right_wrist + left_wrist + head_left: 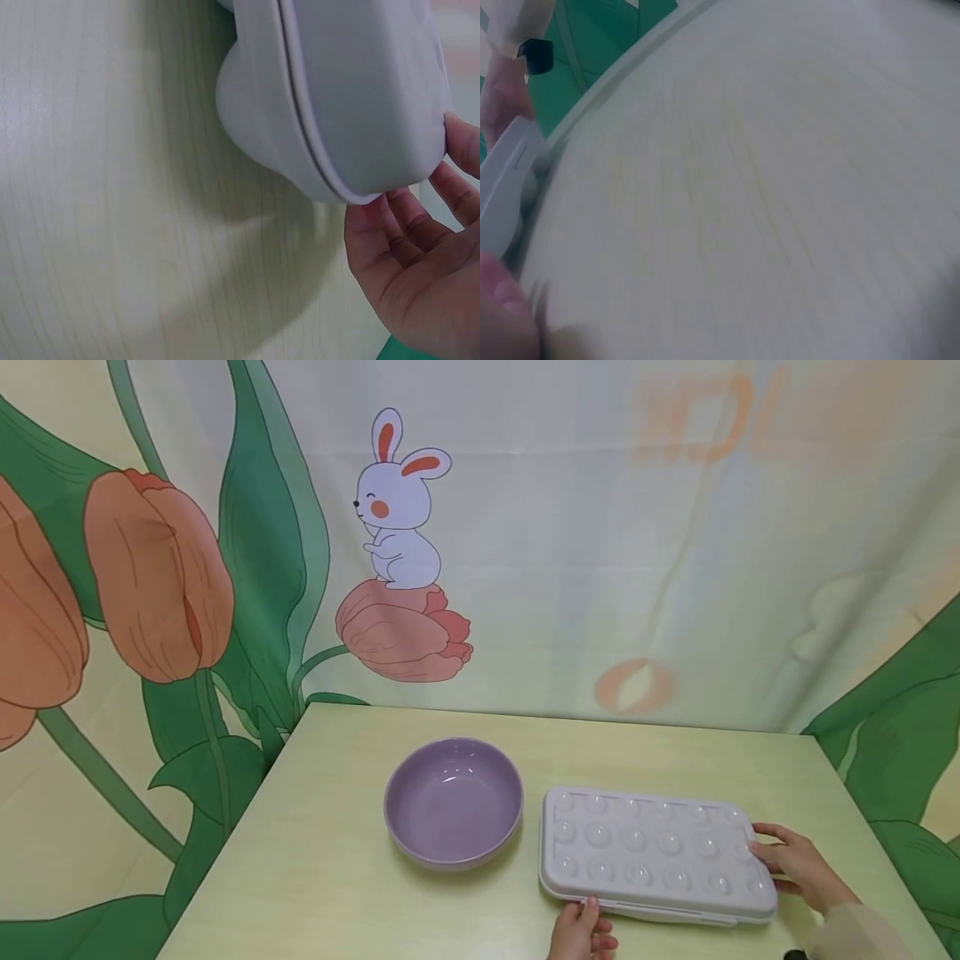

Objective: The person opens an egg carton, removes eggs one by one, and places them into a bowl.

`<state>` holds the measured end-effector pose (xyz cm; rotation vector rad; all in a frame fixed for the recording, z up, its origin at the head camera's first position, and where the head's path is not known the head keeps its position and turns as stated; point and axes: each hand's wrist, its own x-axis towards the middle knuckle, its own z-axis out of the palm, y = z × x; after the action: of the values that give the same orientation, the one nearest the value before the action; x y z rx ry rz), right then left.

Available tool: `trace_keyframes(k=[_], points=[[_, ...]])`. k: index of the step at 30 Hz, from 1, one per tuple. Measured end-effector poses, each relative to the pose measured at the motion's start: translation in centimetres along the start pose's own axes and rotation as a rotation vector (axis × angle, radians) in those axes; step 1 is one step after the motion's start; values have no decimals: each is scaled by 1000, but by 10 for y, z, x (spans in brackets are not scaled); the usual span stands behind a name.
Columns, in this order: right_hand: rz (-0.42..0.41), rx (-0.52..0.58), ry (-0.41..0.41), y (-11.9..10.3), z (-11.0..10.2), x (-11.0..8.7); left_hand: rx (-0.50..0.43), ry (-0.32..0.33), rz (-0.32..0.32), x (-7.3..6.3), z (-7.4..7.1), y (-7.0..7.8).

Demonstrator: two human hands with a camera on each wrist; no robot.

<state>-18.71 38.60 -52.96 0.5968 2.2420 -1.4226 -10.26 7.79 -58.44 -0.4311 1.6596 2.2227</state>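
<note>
Nearest us, the left hand (579, 933) pinches the front edge of the white case (660, 856), thumb up at the rim, fingers curled below. Over at the case's right end, the right hand (804, 864) grips the corner, thumb on one side, fingers on the other! The case, lid closed, sits right of the purple bowl (453, 806), near but apart. Behind, a rabbit-printed backdrop (525, 568).
</note>
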Motion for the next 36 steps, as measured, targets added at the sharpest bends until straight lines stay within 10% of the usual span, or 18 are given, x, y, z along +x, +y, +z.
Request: trace_keyframes(k=[17, 36], points=[[3, -33, -14, 0, 0, 2, -11, 81, 19, 3, 5, -7], [-18, -33, -34, 1, -2, 0, -256, -9, -90, 6, 28, -9]])
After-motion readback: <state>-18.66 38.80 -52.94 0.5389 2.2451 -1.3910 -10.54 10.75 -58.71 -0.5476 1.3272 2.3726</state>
